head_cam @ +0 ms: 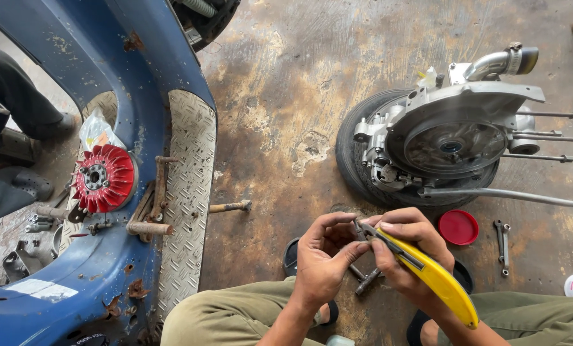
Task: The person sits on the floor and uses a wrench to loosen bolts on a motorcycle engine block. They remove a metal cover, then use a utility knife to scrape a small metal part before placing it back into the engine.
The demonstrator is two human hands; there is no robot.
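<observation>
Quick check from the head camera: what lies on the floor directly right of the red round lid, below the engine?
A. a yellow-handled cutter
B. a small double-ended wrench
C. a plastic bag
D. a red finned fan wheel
B: a small double-ended wrench lies on the stained floor just right of the red round lid, while the yellow-handled cutter is in the right hand and the red fan wheel sits on the blue scooter body.
</observation>
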